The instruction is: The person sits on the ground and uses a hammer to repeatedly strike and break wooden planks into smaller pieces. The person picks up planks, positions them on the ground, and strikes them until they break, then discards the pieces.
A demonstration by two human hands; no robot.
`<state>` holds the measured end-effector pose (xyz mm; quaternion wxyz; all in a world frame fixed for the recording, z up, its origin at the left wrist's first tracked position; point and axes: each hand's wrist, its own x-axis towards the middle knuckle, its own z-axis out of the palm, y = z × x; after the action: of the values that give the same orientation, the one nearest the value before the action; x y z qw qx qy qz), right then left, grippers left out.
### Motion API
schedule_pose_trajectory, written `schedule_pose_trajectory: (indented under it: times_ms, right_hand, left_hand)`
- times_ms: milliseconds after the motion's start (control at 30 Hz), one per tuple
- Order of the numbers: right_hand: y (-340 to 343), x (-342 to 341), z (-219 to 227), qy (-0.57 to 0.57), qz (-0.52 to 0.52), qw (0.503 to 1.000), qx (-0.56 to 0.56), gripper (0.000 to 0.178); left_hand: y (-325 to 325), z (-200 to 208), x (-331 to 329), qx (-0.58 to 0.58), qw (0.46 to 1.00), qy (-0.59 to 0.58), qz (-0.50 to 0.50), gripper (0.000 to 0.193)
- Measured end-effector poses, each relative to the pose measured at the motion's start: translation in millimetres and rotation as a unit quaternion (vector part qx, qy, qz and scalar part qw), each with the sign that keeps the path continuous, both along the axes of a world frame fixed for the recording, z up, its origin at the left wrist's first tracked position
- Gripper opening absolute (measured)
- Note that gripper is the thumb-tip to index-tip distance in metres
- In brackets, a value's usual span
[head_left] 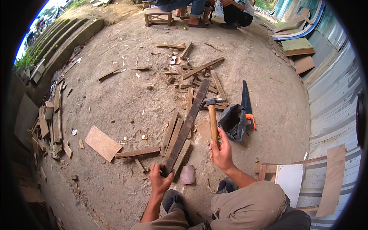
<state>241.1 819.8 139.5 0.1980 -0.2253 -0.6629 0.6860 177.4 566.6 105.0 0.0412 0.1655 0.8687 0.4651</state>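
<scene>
Right fingers around hammer handle

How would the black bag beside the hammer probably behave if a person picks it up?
The black bag will probably fold and sag, because its walls look creased and its rim uneven. It may tip or crumple easily, as its mouth gapes without visible stiff support. Its weight is uncertain: the dark interior hides any contents.

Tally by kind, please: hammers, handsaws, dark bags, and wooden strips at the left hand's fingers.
Claw hammer, in the right hand: 1
Orange-handled handsaw: 1
Dark open bag: 1
Long dark wooden strip, at the left hand: 1
Total: 4
</scene>
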Motion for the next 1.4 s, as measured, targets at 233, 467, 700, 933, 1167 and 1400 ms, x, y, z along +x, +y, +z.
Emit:
schedule_pose_trajectory:
  times_ms: [233,467,700,933,1167,1400]
  right_hand:
    - [10.1,-3.8,10.4,0.045,0.026,0.998,-0.041,0.049]
    - [18.1,3.4,27.6,-0.006,0.133,0.930,-0.342,0.025]
    - [17.9,4.3,32.8,-0.041,0.149,0.896,-0.417,0.052]
    - [6.8,-4.0,37.4,-0.037,0.114,0.903,-0.412,0.057]
    - [-13.5,-7.2,56.2,0.002,0.095,0.912,-0.398,0.058]
    - [-22.8,0.2,56.3,-0.003,0.101,0.912,-0.399,0.059]
  left_hand:
    - [-21.1,-7.1,-27.7,0.012,0.999,0.036,-0.034,0.038]
    - [-24.5,-15.7,-29.4,-0.033,0.991,0.054,-0.116,0.041]
    - [-18.3,-28.2,-32.4,-0.071,0.989,0.075,-0.102,0.043]
    - [-15.5,-18.0,-88.3,-0.176,0.968,0.138,-0.111,0.033]
    - [-20.4,-6.4,-135.4,-0.193,0.947,0.185,-0.178,0.035]
    - [-27.4,-15.0,-152.1,-0.179,0.935,0.219,-0.215,0.032]
